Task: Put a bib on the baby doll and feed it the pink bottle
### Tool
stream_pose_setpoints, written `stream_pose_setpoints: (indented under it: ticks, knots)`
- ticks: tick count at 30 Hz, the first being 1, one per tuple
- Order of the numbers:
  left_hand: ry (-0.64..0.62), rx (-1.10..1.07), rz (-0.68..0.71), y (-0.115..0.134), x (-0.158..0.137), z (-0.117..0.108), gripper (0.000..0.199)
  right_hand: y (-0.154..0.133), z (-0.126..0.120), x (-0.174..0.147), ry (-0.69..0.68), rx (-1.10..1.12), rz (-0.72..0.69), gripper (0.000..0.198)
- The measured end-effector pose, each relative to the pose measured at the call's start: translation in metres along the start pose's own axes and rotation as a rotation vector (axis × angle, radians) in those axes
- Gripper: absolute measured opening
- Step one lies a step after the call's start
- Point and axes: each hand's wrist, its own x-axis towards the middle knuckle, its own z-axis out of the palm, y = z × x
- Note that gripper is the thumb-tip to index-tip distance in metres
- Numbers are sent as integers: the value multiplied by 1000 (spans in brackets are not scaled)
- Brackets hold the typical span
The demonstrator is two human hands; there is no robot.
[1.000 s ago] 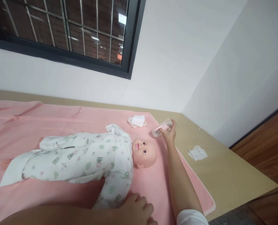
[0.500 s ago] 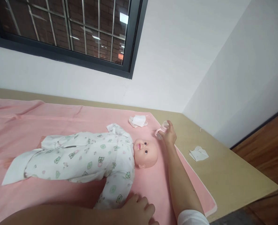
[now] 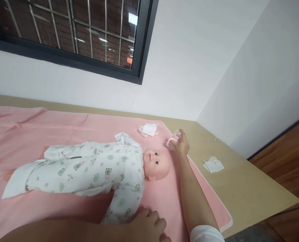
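A baby doll [image 3: 104, 171] in white pyjamas with green and pink prints lies on its back on a pink mat [image 3: 71, 126], its bare head towards the right. Beyond the head, my right hand [image 3: 182, 144] is closed around a clear baby bottle [image 3: 176, 137] with a pink handle, over the mat's edge. My left hand [image 3: 149, 223] rests low in the view beside the doll's near sleeve, fingers slightly bent and apart. I see nothing in it, though its palm is hidden.
A small white packet [image 3: 149, 129] lies on the mat above the doll's head. On the tan tabletop [image 3: 247, 188] to the right is a folded white cloth or tissue [image 3: 213, 164]. Behind stand a white wall [image 3: 189, 60] and a dark-framed barred window [image 3: 143, 50].
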Motion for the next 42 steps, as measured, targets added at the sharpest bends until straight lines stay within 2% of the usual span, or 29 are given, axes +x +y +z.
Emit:
stream_pose_setpoints:
  ticks: [7, 14, 22, 27, 35, 42]
  knots:
    - [14, 15, -3, 2, -1, 4, 16, 1, -1, -1, -4, 11, -13, 77]
    - [29, 12, -9, 3, -1, 3, 16, 1, 3, -5, -36, 19, -23, 86]
    - [-10, 2, 8, 2, 0, 0, 14, 12, 12, -7, -13, 126, -37, 79]
    - [-9, -2, 3, 2, 1, 0, 14, 10, 16, -6, 30, 156, -27, 75]
    - [16, 13, -8, 2, 0, 2, 15, 2, 25, -3, -5, 179, -39, 80]
    - [42, 23, 6, 2, -1, 3, 16, 9, 26, 0, -12, 234, -13, 87]
